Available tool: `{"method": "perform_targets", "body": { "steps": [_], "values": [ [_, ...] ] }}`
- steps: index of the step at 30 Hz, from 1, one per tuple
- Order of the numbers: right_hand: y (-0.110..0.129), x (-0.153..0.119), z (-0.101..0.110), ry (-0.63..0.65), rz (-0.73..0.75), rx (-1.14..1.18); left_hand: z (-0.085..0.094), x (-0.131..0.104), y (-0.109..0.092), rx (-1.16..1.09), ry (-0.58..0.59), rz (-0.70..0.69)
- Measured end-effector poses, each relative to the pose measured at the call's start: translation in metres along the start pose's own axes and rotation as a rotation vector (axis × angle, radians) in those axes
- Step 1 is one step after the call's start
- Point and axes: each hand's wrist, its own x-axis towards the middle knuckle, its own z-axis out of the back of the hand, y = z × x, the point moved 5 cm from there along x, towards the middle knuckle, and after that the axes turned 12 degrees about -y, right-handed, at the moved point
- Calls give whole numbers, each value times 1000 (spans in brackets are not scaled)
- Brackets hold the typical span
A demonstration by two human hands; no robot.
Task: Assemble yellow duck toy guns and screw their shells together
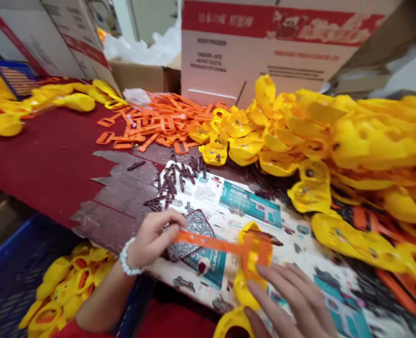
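My left hand point(155, 237), with a pale beaded bracelet point(125, 258) at the wrist, pinches the narrow end of an orange plastic strip point(209, 241). The strip's broad end lies over a yellow plastic duck shell point(245, 288). Fingers of my right hand point(294, 300) press along that shell's right side, holding it above the table; the thumb is not clearly seen. A slim dark brown piece point(273, 238) shows at the shell's upper end, though blur hides how it sits. Under the strip lies a glittery, phone-like rectangle point(198, 224).
Loose dark brown pieces point(170, 183) lie ahead of my left hand. Behind them is a heap of orange strips point(162, 119). Yellow shells point(369, 136) pile up on the right. A blue crate point(3, 263) with yellow duck pieces point(65, 291) stands low left. Cartons point(229, 56) line the back.
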Motion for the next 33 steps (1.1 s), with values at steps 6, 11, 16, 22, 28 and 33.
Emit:
{"method": "perform_targets", "body": {
  "steps": [6, 11, 16, 22, 28, 33],
  "values": [
    [16, -38, -5, 197, -182, 57, -75, -36, -5, -252, 133, 207],
    [2, -63, 4, 165, -306, 105, -104, -53, -13, -271, 257, 210],
    [-18, -80, 17, 81, -626, 236, -113, -70, -30, -50, 382, -241],
    [-22, -91, 2, 131, -764, 294, -115, -101, -39, 183, 413, -405],
    [-22, -89, 0, 127, -657, 106, -108, -76, -45, 169, 82, -298],
    [-13, -74, 12, 199, -492, -69, -130, -43, -24, 347, 112, -153]
  ]
}}
